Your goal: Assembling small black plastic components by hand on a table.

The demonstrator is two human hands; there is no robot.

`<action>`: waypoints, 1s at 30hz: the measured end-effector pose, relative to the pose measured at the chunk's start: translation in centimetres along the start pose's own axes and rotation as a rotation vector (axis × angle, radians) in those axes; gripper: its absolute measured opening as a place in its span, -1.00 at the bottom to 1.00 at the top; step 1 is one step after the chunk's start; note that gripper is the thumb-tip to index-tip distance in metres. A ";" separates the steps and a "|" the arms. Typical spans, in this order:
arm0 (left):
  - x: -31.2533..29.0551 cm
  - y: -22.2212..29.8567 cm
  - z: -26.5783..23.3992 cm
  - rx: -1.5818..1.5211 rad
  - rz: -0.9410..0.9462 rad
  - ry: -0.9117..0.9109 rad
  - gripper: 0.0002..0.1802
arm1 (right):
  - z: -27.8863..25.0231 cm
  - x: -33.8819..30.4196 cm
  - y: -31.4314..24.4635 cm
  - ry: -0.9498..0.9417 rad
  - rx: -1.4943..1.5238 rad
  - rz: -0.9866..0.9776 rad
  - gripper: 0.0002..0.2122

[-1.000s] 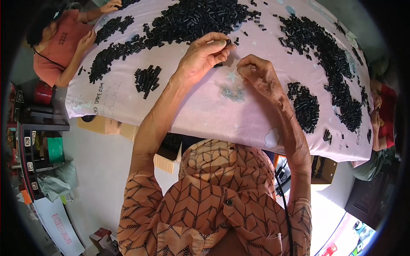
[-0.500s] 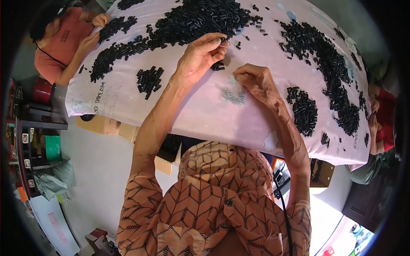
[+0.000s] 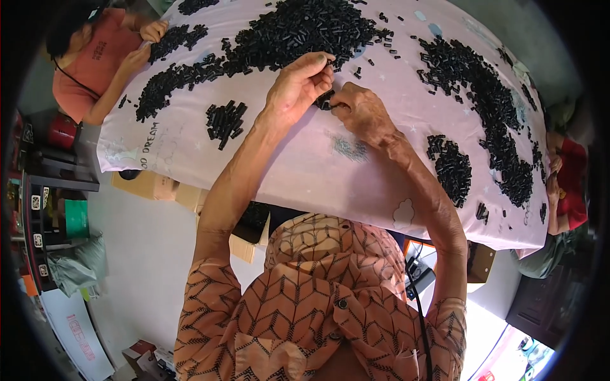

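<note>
- Beside my right arm, a thin black cable (image 3: 419, 311) hangs over my orange shirt with its dark leaf-like print (image 3: 286, 298); a wide reach could tug it.
- Past my lap, a pale pink printed cloth (image 3: 298, 168) drapes over the table edge; a dragging forearm could pull it, tipping loose pieces off.
- My right hand (image 3: 365, 114) bends over a little cluster of short black cylinders (image 3: 323, 100) lying on the cloth. Its fingers curl at the cluster's edge, gripping what, I cannot tell; a clumsy pick could scatter them.
- My left hand (image 3: 294, 92) pinches one small black cylindrical piece (image 3: 330, 62), mostly hidden, between thumb and forefinger; too light a squeeze could let it slip.
- Beyond my fingertips spreads a broad heap of black pieces (image 3: 298, 32), where a dropped one could get lost among lookalikes.
</note>
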State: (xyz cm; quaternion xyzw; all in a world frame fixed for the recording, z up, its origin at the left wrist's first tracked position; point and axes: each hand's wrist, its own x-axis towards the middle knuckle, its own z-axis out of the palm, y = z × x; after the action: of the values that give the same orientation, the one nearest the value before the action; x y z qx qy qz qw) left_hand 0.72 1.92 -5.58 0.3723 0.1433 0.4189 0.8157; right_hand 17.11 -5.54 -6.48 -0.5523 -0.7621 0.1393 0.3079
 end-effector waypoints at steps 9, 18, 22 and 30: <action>-0.2 -0.6 1.0 0.070 -0.029 -0.116 -0.79 | -3.2 -1.6 0.1 0.045 0.472 0.250 -0.89; -1.2 -0.8 2.1 0.248 -0.050 -0.152 -0.79 | -5.8 -4.2 -1.9 0.260 0.938 0.222 -0.90; -1.5 -1.2 3.1 0.349 0.006 -0.143 -0.80 | -5.5 -4.6 -1.7 0.297 1.018 0.175 -0.86; -1.9 -1.1 3.9 0.508 0.086 -0.158 -0.82 | -5.0 -4.5 -1.8 0.327 0.840 0.093 -0.88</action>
State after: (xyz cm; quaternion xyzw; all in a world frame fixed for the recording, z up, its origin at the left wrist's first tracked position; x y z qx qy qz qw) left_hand 2.31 -1.95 -3.85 0.6023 0.1636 0.3735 0.6863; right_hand 19.81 -11.00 -3.03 -0.4278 -0.5553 0.3612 0.6150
